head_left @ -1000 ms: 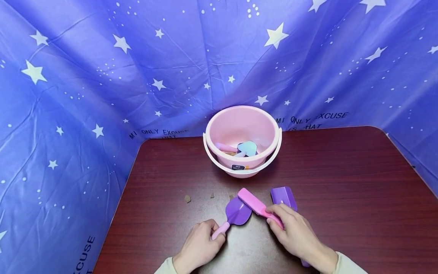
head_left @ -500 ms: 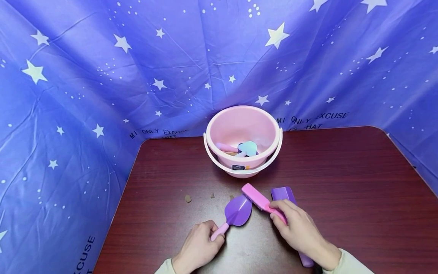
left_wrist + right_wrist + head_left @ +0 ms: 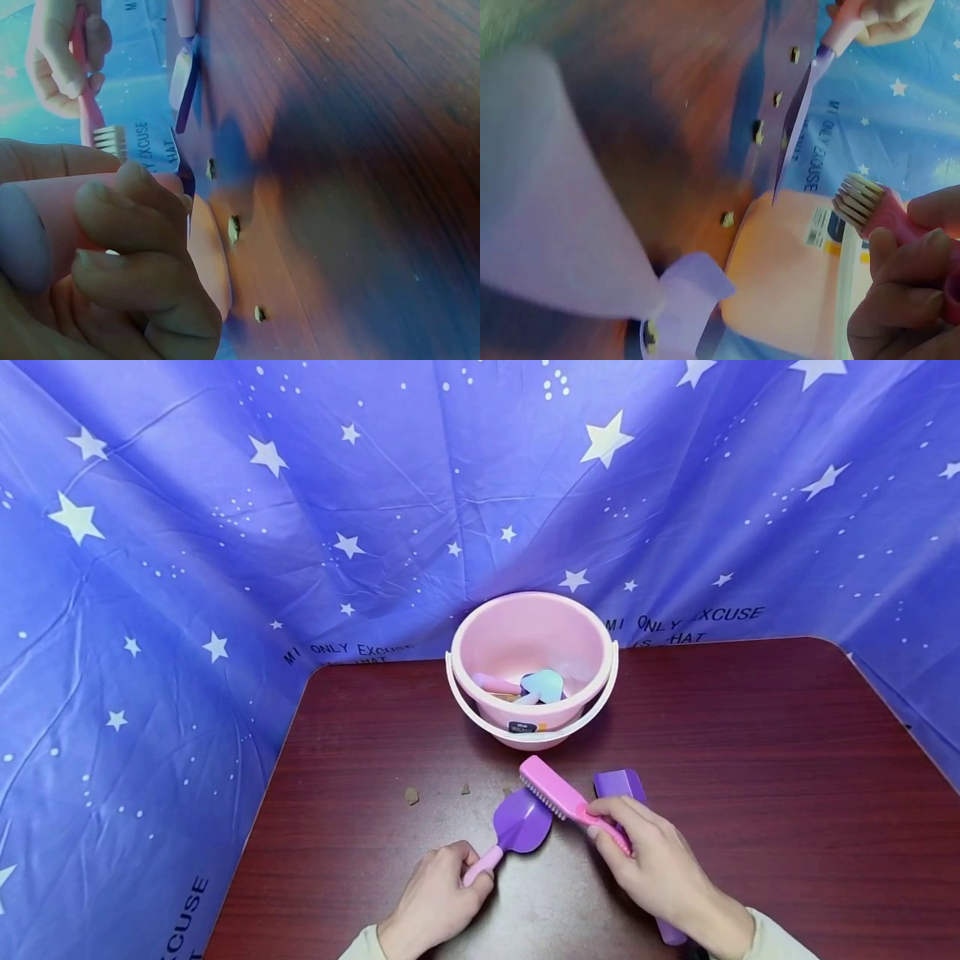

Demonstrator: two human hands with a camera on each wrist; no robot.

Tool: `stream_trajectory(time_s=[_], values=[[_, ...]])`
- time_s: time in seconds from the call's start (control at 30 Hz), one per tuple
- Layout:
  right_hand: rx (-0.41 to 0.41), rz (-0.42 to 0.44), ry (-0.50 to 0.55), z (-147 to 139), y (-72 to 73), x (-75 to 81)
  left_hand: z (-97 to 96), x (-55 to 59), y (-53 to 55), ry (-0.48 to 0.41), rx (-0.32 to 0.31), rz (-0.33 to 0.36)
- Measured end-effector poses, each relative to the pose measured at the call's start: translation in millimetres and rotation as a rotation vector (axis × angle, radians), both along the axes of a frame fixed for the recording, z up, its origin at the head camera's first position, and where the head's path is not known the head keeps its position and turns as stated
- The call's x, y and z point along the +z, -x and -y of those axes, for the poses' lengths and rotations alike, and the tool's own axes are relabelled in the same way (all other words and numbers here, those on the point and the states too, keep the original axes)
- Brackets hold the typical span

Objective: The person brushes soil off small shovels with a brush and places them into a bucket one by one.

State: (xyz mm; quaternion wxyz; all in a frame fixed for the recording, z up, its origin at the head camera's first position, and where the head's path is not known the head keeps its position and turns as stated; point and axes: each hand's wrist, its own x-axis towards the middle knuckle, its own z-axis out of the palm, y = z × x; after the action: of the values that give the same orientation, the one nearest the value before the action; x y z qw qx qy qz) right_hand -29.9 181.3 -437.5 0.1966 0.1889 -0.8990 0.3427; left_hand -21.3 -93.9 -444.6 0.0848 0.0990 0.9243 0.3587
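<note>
My left hand [image 3: 459,878] grips the pink handle of a purple toy shovel [image 3: 522,821], whose blade lies flat on the dark red table [image 3: 750,760]. To its right, my right hand [image 3: 606,825] holds a pink brush [image 3: 551,787] by the handle, bristles down, its head just past the blade's far right edge. In the left wrist view my fingers [image 3: 127,247] wrap the handle, and the brush [image 3: 94,120] shows at upper left. The right wrist view has the brush bristles [image 3: 861,201] beside the shovel blade [image 3: 799,112].
A pink bucket [image 3: 480,643] stands behind the hands, holding a light blue shovel [image 3: 542,685] and a pink-handled tool [image 3: 495,683]. A purple scoop [image 3: 618,783] lies under my right hand. Small brown crumbs [image 3: 411,794] lie left of the shovel. Blue starry cloth [image 3: 187,568] walls the table.
The brush has moved off the shovel blade, up and toward the bucket. My right hand shifted slightly right, and the purple scoop beneath it changed position a little. The left hand stayed put.
</note>
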Motion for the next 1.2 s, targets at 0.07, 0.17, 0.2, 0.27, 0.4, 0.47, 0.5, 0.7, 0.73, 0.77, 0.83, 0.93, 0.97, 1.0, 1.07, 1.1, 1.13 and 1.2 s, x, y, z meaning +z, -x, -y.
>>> stream_trajectory(time_s=[0.07, 0.17, 0.2, 0.27, 0.4, 0.47, 0.5, 0.7, 0.73, 0.77, 0.83, 0.93, 0.97, 1.0, 1.07, 1.1, 1.13, 1.2], values=[[0.025, -0.005, 0.001, 3, -2.5, -1.6, -0.6, 0.0, 0.2, 0.001, -0.005, -0.004], [0.051, 0.003, -0.001, 7, -6.0, -4.2, -1.5, 0.3, 0.6, -0.003, -0.012, -0.008], [0.057, 0.008, -0.002, 8, -7.1, -4.9, -1.8, 0.5, 0.7, -0.002, -0.013, -0.011], [0.071, 0.018, -0.004, 11, -9.0, -6.0, -2.3, 1.0, 0.9, -0.003, -0.014, -0.009], [0.095, 0.027, 0.001, 15, -11.7, -8.8, -3.1, 1.5, 1.2, 0.0, -0.012, -0.006], [0.103, 0.026, 0.002, 17, -12.6, -10.7, -3.6, 1.5, 1.3, 0.005, -0.009, -0.009], [0.105, 0.027, 0.002, 18, -13.1, -11.7, -3.9, 1.4, 1.3, 0.007, -0.008, -0.011], [0.123, 0.019, -0.007, 20, -14.9, -16.0, -5.2, 1.5, 1.4, 0.014, -0.003, -0.016], [0.124, 0.018, -0.009, 20, -14.9, -16.6, -5.2, 1.5, 1.3, 0.012, -0.003, -0.013], [0.123, 0.018, -0.011, 20, -14.8, -17.2, -5.2, 1.5, 1.2, 0.009, -0.003, -0.011], [0.117, 0.019, -0.02, 20, -14.3, -18.1, -5.2, 1.6, 1.2, 0.004, -0.005, -0.007], [0.094, 0.019, -0.04, 20, -13.1, -19.3, -4.8, 1.5, 1.1, -0.006, -0.009, -0.002], [0.085, 0.017, -0.048, 19, -12.7, -19.6, -4.6, 1.5, 1.0, -0.008, -0.01, -0.001], [0.077, 0.013, -0.054, 19, -12.3, -19.9, -4.5, 1.5, 1.0, -0.01, -0.011, 0.001], [0.059, 0.003, -0.067, 18, -11.9, -20.3, -4.4, 1.3, 0.9, -0.012, -0.013, 0.0], [0.051, 0.0, -0.074, 17, -11.9, -20.6, -4.3, 1.2, 0.8, -0.012, -0.013, 0.0], [0.044, -0.002, -0.078, 16, -11.8, -20.6, -4.3, 1.1, 0.7, -0.013, -0.012, 0.0], [0.031, 0.001, -0.083, 15, -11.9, -20.6, -4.2, 0.9, 0.5, -0.008, -0.013, -0.003]])
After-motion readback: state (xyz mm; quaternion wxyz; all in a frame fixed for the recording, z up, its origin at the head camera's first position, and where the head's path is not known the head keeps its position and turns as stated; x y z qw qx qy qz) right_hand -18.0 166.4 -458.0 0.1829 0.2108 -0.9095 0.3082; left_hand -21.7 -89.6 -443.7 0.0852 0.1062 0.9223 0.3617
